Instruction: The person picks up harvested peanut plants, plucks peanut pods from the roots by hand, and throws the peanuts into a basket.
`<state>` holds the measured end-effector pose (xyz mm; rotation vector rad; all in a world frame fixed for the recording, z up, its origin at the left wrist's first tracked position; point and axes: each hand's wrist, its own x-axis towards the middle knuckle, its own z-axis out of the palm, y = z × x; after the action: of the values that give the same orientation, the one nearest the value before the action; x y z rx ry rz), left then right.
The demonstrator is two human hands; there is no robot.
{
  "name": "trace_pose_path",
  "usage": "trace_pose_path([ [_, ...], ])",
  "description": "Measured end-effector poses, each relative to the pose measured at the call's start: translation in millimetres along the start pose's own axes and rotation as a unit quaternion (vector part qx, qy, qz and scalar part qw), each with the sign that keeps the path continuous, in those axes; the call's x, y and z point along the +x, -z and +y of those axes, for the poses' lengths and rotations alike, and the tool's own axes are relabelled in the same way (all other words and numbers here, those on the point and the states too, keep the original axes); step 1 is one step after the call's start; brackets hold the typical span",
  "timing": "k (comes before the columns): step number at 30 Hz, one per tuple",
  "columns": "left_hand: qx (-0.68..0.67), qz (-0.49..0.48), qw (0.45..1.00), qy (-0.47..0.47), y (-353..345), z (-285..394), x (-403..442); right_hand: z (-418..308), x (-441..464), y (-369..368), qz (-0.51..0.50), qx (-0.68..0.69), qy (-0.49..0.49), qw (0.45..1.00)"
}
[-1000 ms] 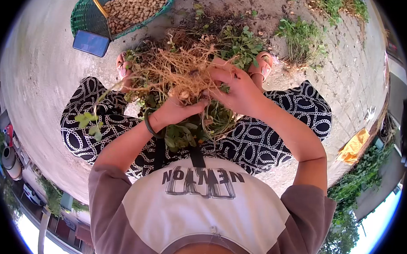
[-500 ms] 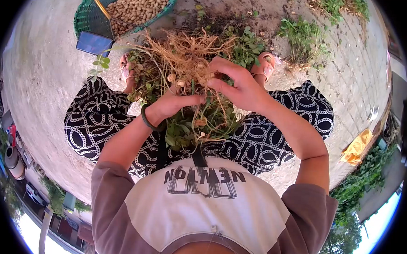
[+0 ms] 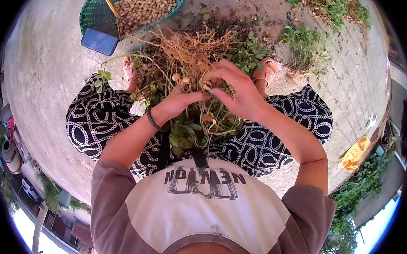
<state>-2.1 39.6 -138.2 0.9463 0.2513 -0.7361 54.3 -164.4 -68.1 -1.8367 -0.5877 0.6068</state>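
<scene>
A bundle of peanut plants (image 3: 195, 50) is held up between my knees, its brown roots fanned out away from me and its green leaves hanging toward my lap. My left hand (image 3: 177, 103) is closed around the stems below the roots. Two pale peanuts (image 3: 181, 78) show just above it. My right hand (image 3: 238, 92) comes in from the right, thumb and fingers pinched on a peanut (image 3: 206, 85) at the base of the roots. Some of the right fingertips are hidden among the roots.
A green basket (image 3: 88, 15) of picked peanuts stands at the upper left, with a phone (image 3: 99, 42) by its near edge. More green plants (image 3: 305, 45) lie on the concrete at the upper right. A yellow cloth (image 3: 355, 153) lies far right.
My right hand has shifted slightly down and closed its thumb and fingers on a peanut. The left hand keeps its hold on the stems. The view has tilted slightly.
</scene>
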Motion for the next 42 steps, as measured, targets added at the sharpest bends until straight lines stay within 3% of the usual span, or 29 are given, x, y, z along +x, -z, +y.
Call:
trace_pose_path([
  [9,-0.012,0.027,1.000,0.006,-6.2,1.0,0.5,4.8,-1.1,-1.7,0.049,-0.094,0.083,0.991],
  [12,0.091,0.066,0.993,-0.039,-8.4,1.9,7.8,9.2,7.2,5.7,0.163,-0.102,0.086,0.978],
  [13,0.147,0.105,0.979,-0.092,-12.8,1.0,9.2,4.3,8.8,10.6,0.207,-0.134,0.100,0.964],
  [17,0.332,0.143,0.923,-0.130,-10.4,-8.2,13.7,-1.3,7.9,10.7,0.129,-0.201,0.196,0.951],
  [18,0.344,0.144,0.916,-0.147,-17.1,-1.7,10.5,-2.6,7.9,4.3,0.103,-0.204,0.150,0.962],
  [20,0.372,0.136,0.877,-0.272,-9.0,-18.7,19.1,-6.2,4.9,-9.2,0.051,-0.208,0.058,0.975],
  [21,0.414,0.142,0.876,-0.201,-9.5,-17.6,15.4,-3.1,5.2,-11.4,0.020,-0.235,0.048,0.971],
  [24,0.524,0.124,0.810,-0.232,-15.8,-13.3,9.9,3.5,5.7,-15.5,-0.027,-0.287,0.035,0.957],
  [25,0.520,0.140,0.796,-0.276,-14.2,-18.0,11.5,0.8,6.1,-15.5,-0.020,-0.271,0.040,0.961],
  [27,0.457,0.164,0.849,-0.207,-6.8,-20.5,14.9,-5.8,7.1,-15.2,-0.005,-0.240,0.050,0.969],
  [30,0.405,0.187,0.888,-0.113,10.4,-21.2,26.7,-4.8,4.5,-16.3,-0.028,-0.137,-0.037,0.989],
  [32,0.308,0.221,0.921,-0.091,6.9,-11.5,30.1,-7.6,3.6,-15.0,-0.023,0.035,-0.024,0.999],
  [33,0.294,0.244,0.918,-0.108,3.8,-3.8,24.4,-8.1,4.7,-13.5,-0.024,0.120,-0.016,0.992],
  [36,0.385,0.242,0.883,-0.118,8.5,-16.7,29.8,-5.4,11.2,2.1,-0.033,0.220,-0.121,0.967],
  [37,0.425,0.251,0.868,-0.044,14.8,-24.7,32.5,-1.4,13.1,-0.8,0.009,0.303,-0.127,0.944],
  [40,0.389,0.217,0.889,-0.108,3.7,-23.0,26.0,-4.0,16.7,1.0,-0.027,0.270,-0.119,0.955],
  [41,0.476,0.222,0.847,-0.089,-12.8,-0.4,18.2,-5.6,18.7,-0.6,-0.015,0.202,-0.111,0.973],
  [42,0.485,0.225,0.840,-0.093,-22.1,7.9,13.8,-6.5,21.1,-2.0,-0.015,0.121,-0.080,0.989],
])
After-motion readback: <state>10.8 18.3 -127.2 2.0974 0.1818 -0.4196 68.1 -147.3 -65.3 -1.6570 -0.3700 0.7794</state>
